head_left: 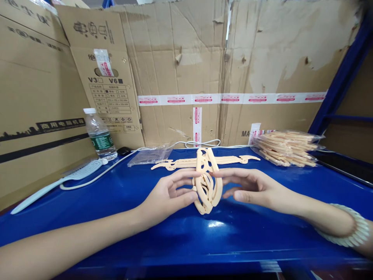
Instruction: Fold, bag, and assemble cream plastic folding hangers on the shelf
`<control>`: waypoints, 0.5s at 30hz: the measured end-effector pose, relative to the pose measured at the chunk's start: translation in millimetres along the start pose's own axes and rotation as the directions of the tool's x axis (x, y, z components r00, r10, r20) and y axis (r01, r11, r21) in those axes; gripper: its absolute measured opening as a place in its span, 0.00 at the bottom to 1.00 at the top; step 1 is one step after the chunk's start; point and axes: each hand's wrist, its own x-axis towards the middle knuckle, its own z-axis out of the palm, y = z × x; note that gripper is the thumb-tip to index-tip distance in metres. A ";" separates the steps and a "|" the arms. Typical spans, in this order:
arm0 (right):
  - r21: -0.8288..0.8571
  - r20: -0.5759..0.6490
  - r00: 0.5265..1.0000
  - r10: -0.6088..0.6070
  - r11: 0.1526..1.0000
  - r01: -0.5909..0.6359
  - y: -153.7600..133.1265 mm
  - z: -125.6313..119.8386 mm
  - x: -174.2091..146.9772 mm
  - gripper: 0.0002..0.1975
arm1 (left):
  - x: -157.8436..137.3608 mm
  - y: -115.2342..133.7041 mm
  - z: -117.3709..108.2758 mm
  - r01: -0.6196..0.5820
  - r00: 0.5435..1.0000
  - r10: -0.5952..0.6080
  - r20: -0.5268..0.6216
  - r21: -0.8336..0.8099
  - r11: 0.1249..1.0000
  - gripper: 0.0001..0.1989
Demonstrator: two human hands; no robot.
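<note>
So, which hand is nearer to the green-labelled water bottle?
Left. The left hand is to the right of the water bottle, at the folded beige hanger; the right hand is farther right, on the hanger's other side.

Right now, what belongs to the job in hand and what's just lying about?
Job in hand:
curved peach piece, touched by left hand and right hand
long matching piece behind it
bagged similar pieces, probably

Apparently lying about:
bottle
pale brush
white cable
dark flat device
clear bag, role unclear
</note>
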 end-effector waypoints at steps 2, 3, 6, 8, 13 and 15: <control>-0.002 -0.035 0.999 -0.013 1.000 0.013 1.9 -1.6 0.2 0.24 | 1.2 0.7 -0.2 0.039 0.998 -0.041 -0.038 -0.034 0.999 0.22; -0.013 -0.046 0.999 -0.018 1.000 0.017 2.6 -2.2 0.1 0.23 | 1.7 1.1 -0.2 0.055 0.998 -0.057 -0.037 -0.056 0.997 0.22; -0.065 -0.033 0.999 -0.013 0.998 0.011 3.6 -2.8 -1.4 0.22 | 2.0 1.9 0.1 0.072 0.997 -0.070 0.029 -0.082 0.994 0.25; -0.102 -0.016 1.000 -0.002 0.995 0.000 3.1 -2.1 -2.6 0.21 | 1.0 2.2 0.1 0.068 0.995 -0.062 0.078 -0.071 0.995 0.26; -0.157 -0.010 1.000 0.011 0.988 -0.013 0.9 0.7 -2.8 0.22 | -2.4 3.1 1.3 0.066 0.989 -0.061 0.135 -0.032 0.997 0.28; -0.172 0.007 0.999 0.038 0.985 -0.036 0.4 1.1 -2.7 0.24 | -3.0 3.1 2.3 0.032 0.990 -0.031 0.139 -0.001 0.999 0.28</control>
